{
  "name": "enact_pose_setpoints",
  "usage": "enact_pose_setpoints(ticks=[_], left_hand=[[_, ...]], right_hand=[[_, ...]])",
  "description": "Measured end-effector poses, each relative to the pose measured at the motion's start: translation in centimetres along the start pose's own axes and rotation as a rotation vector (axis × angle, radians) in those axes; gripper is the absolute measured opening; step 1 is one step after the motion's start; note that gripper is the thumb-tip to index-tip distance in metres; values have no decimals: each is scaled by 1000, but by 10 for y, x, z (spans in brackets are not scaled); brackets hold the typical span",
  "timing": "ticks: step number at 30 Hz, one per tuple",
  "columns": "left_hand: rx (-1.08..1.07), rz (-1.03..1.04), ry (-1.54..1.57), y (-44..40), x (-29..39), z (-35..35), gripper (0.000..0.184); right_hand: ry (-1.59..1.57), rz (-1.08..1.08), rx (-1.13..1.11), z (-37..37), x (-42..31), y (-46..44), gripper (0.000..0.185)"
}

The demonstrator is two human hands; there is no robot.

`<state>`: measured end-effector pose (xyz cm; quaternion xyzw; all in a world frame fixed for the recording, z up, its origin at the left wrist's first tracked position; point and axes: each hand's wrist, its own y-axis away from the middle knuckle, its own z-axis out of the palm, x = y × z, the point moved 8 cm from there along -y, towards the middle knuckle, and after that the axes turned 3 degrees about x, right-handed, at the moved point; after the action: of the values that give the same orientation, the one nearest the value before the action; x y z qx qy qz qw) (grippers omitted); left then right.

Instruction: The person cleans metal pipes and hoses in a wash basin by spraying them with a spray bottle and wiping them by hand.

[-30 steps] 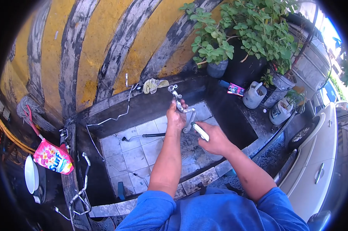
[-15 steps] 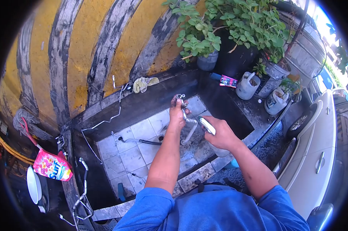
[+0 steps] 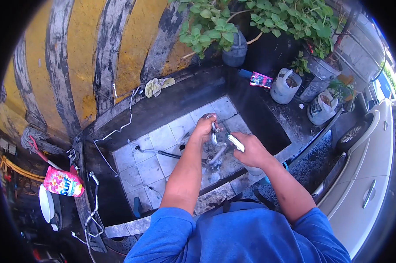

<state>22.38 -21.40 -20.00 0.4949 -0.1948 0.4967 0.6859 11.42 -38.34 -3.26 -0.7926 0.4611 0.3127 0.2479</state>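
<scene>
My left hand (image 3: 204, 128) is wrapped round the upper end of a bent metal pipe (image 3: 218, 153), whose lower part hangs over the tiled basin (image 3: 170, 135). Close by on the right, my right hand (image 3: 253, 151) grips a spray bottle (image 3: 237, 143). Its white trigger head points toward the pipe, and the clear bottle body shows partly below the hand. A hose with metal ends (image 3: 163, 152) lies on the tiles to the left of the pipe. The tiles under the pipe look wet and greyish.
On the left ledge stand a pink Surf detergent pouch (image 3: 64, 182) and another bent metal pipe (image 3: 92, 215). A rag (image 3: 159, 87) and a thin tube (image 3: 130, 118) lie along the back wall. Potted plants (image 3: 285, 84) line the right side, beside a parked car (image 3: 360, 162).
My left hand has turned the pipe, so its upper fittings now face more downward. My right hand stays beside it with the spray bottle. The camera view has shifted slightly.
</scene>
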Motion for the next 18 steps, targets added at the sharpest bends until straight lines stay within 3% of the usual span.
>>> enact_pose_setpoints(ticks=[6,11,14,18], left_hand=[[-51,-286,326,-2,-22,14,19],[-20,-175,172,-10,-31,22,14],[144,-46,-170,-15,-26,29,14],[65,421,-1132,-11,-1,62,18]], right_hand=[[-56,-19,-64,-21,51,-3,56],[-73,44,-133,-34,79,-4,54],[-80,-5,-136,-39,87,-6,52],[-116,15,-160,-46,101,-9,50]])
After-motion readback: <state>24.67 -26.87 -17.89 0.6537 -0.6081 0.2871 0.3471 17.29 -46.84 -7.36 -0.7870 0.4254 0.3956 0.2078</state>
